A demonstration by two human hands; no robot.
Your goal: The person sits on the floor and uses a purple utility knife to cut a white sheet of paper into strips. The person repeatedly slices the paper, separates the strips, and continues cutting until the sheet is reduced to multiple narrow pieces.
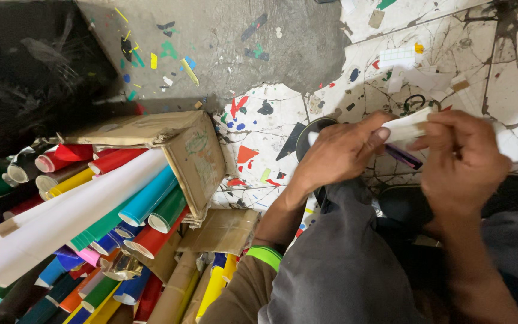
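Up close, both hands meet over a small white strip [407, 127] of paper or vinyl — which of the two, the view does not settle. The left hand [340, 153] pinches the strip's near end, its thumb pressed flat on top and the fingers curled under. The right hand [460, 159] closes on the far end, fingers bent over the strip so that only a short white stretch shows between the two grips. Just below the left thumb, a thin purple sliver [404, 156] runs slantwise under the strip; what it belongs to is hard to make out. Both hands hover above a grey trouser leg [343, 264] and a cracked, paint-flecked floor [259, 120].

Well to the left of the fingers, a torn cardboard box [196, 159] lies on its side, open end toward a heap of rolled sheets [91, 240] — red, teal, green, yellow, blue and one long white roll [73, 216] — that spill out of it and across the floor. Flattened cardboard [223, 231] rests between the box and the left forearm, which wears a green cuff [265, 256].
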